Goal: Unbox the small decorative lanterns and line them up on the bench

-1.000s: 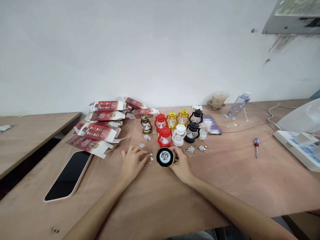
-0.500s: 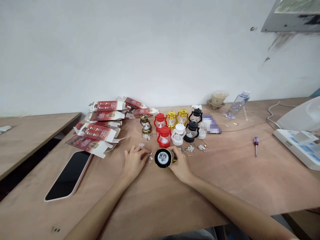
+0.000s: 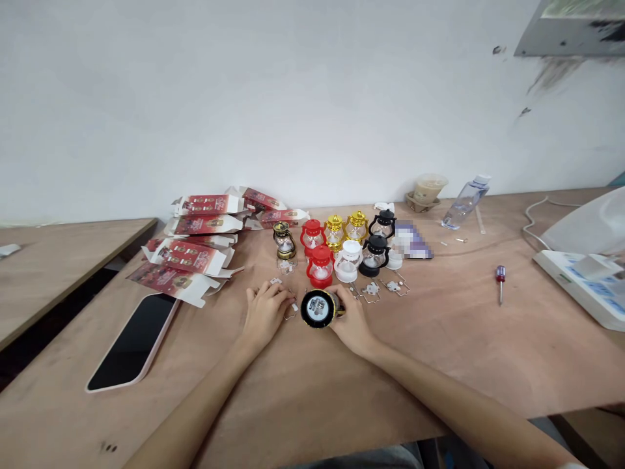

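My right hand (image 3: 352, 324) is closed around a miniature lantern tipped on its side, with its black, gold-edged base (image 3: 318, 309) turned up at me. A pale round recess with small metal parts shows in that base. To its left my left hand (image 3: 267, 312) lies on the table, fingers bent and slightly apart, beside a small white piece (image 3: 294, 307) with a thin wire. I see nothing held in it; the thumb is partly hidden. Just beyond stand several lanterns: a bronze one (image 3: 284, 241), a front red one (image 3: 320, 266), a white one (image 3: 348, 262), and gold and black ones.
Flat metal-and-white pieces with wire (image 3: 371, 290) lie before the lanterns. Red boxes (image 3: 195, 256) and a phone (image 3: 134, 342) are on the left. To the right are a screwdriver (image 3: 500, 283), a bottle (image 3: 466, 203), a cup (image 3: 430, 187) and a power strip (image 3: 581, 290).
The fingers of my left hand have shifted slightly up and back from the small white piece. My right hand keeps the lantern in nearly the same place.
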A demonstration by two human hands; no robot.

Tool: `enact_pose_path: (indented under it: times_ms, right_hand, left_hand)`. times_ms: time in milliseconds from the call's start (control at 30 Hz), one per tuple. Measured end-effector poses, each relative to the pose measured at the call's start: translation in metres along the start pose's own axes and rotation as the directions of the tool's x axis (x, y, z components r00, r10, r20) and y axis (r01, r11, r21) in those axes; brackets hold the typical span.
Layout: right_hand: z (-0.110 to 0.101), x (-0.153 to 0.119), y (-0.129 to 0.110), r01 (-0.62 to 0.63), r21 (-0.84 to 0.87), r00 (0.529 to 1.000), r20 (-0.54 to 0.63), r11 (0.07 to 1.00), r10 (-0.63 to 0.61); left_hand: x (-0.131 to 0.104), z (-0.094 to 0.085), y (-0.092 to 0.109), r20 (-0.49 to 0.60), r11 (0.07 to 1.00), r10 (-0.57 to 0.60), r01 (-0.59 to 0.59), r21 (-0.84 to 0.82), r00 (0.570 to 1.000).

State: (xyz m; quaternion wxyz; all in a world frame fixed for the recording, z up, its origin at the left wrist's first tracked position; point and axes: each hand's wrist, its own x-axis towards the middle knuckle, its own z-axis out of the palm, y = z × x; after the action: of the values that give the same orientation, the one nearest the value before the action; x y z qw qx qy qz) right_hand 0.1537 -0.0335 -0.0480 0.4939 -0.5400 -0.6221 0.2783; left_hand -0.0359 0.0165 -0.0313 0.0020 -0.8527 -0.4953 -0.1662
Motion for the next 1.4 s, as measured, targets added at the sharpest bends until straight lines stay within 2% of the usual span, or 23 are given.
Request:
enact_pose_path:
  times_ms: [100, 167, 200, 233, 300, 333, 367, 400, 500, 633, 933, 1133, 1233, 1333, 1400]
  right_hand:
    - [0.001, 0.000, 0.001, -0.011, 0.026, 1.000, 0.005, 1.000, 0.011]
    - [0.001, 0.000, 0.001, -0.012, 0.035, 1.000, 0.008, 0.999, 0.012]
    - [0.001, 0.000, 0.001, -0.013, 0.034, 1.000, 0.008, 0.999, 0.012]
    - [0.001, -0.001, 0.000, -0.011, 0.028, 1.000, 0.007, 1.000, 0.011]
    - [0.000, -0.001, -0.001, 0.002, 0.004, 1.000, 0.009, 1.000, -0.002]
    - [0.000, -0.001, -0.002, 0.011, -0.012, 1.000, 0.012, 1.000, -0.011]
    - [-0.001, -0.001, -0.003, 0.021, -0.027, 1.000, 0.015, 0.999, -0.021]
    - [-0.001, -0.001, -0.003, 0.032, -0.039, 0.999, 0.021, 0.999, -0.032]
    - [-0.001, -0.001, -0.004, 0.060, -0.057, 0.998, 0.038, 0.997, -0.058]
    - [-0.001, -0.002, -0.006, 0.075, -0.060, 0.995, 0.064, 0.995, -0.071]
    - [-0.001, -0.002, -0.006, 0.075, -0.071, 0.994, 0.080, 0.995, -0.070]
    - [-0.002, -0.003, -0.008, 0.105, -0.060, 0.990, 0.097, 0.993, -0.099]
    - [-0.001, -0.003, -0.007, 0.098, -0.065, 0.991, 0.097, 0.993, -0.091]
    - [0.000, -0.004, -0.004, 0.106, -0.087, 0.992, 0.082, 0.991, -0.099]
    - [0.000, -0.005, -0.002, 0.125, -0.100, 0.990, 0.082, 0.987, -0.117]
  left_hand:
    - [0.000, 0.000, -0.001, -0.059, 0.999, 0.004, -0.002, 0.038, 0.998]
    - [-0.002, -0.004, -0.001, -0.208, 1.000, 0.012, -0.009, 0.015, 0.978]
    - [-0.004, -0.008, 0.000, -0.314, 1.000, 0.018, -0.024, -0.012, 0.949]
    - [-0.006, -0.012, 0.002, -0.428, 0.998, 0.028, -0.051, -0.044, 0.903]
    - [-0.011, -0.023, 0.011, -0.621, 0.983, 0.053, -0.149, -0.104, 0.782]
    - [-0.014, -0.028, 0.017, -0.676, 0.969, 0.075, -0.214, -0.125, 0.734]
    - [-0.017, -0.033, 0.023, -0.700, 0.950, 0.103, -0.278, -0.141, 0.707]
    - [-0.019, -0.037, 0.030, -0.699, 0.931, 0.137, -0.333, -0.152, 0.702]
    - [-0.024, -0.042, 0.045, -0.616, 0.904, 0.204, -0.389, -0.180, 0.761]
    - [-0.024, -0.039, 0.048, -0.540, 0.920, 0.185, -0.337, -0.198, 0.821]
    - [-0.024, -0.039, 0.045, -0.478, 0.935, 0.180, -0.300, -0.187, 0.860]
    - [-0.023, -0.035, 0.045, -0.460, 0.903, 0.060, -0.245, -0.354, 0.886]
    - [-0.020, -0.034, 0.046, -0.355, 0.813, -0.055, -0.165, -0.559, 0.933]
    - [-0.017, -0.034, 0.046, -0.119, 0.600, -0.148, -0.007, -0.800, 0.982]
    - [-0.016, -0.032, 0.044, 0.058, 0.433, -0.137, 0.113, -0.894, 0.989]
